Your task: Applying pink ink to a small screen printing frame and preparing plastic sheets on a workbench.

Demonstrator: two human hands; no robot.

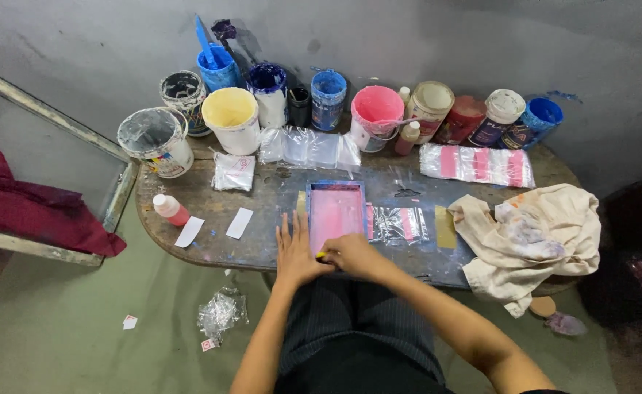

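A small blue-framed printing screen (335, 209) with pink ink across its mesh lies flat on a low wooden table (211, 222). My left hand (294, 248) rests flat, fingers spread, on the table against the frame's left edge. My right hand (350, 253) is closed at the frame's near edge around a small tool with a yellow tip (322, 255); most of the tool is hidden. Clear plastic with pink stripes (400, 223) lies just right of the frame.
Several open paint tubs line the table's back: a pink bucket (376, 117), a yellow tub (231, 118), blue ones. A stained cloth (532, 233) lies at the right, a pink squeeze bottle (170, 210) and white paper slips (240, 222) at the left. Crumpled plastic (221, 312) lies on the floor.
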